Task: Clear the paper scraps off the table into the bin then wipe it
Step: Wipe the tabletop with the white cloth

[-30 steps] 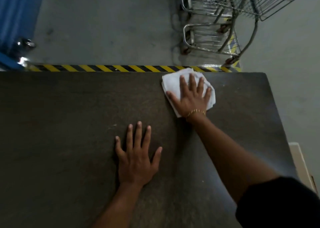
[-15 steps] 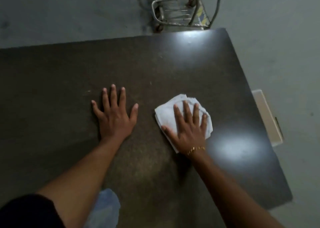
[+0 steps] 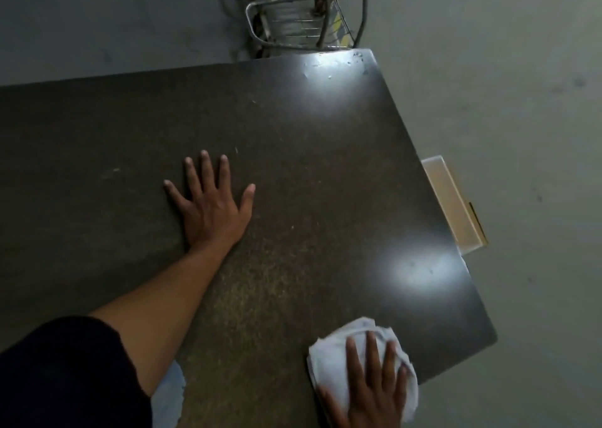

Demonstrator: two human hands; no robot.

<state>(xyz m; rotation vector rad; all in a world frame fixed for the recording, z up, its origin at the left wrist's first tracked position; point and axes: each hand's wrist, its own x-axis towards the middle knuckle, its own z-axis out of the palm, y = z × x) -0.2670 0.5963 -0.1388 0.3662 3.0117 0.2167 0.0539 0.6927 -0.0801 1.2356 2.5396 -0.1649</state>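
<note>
We are standing over the dark table (image 3: 293,154), which fills most of the view, its near right corner at about four o'clock and two bright patches of reflected light on its right half. No paper scraps show on the part we can see, so we judge the clearing done and the wiping under way. Beyond the far edge, at twelve o'clock, stands a wire cart (image 3: 293,27) on the grey floor (image 3: 505,102), and just off the right edge at three o'clock a pale flat box (image 3: 452,204) sticks out from under the table; whether that is the bin we cannot tell. Our left hand (image 3: 211,209) lies near the centre, palm down, fingers spread toward twelve o'clock and gripping nothing; we take it as a brace that steadies us while the other arm works. Our right hand (image 3: 374,392) is at five o'clock, close to the near right edge, flat with its fingers spread on top of the white cloth (image 3: 335,362). That grip is a press, not a clench: the palm pins the cloth to the table so it can rub the surface. The cloth sits bunched directly under the hand, showing past the fingertips toward twelve o'clock and out on both sides, touching the table and close to the corner.
</note>
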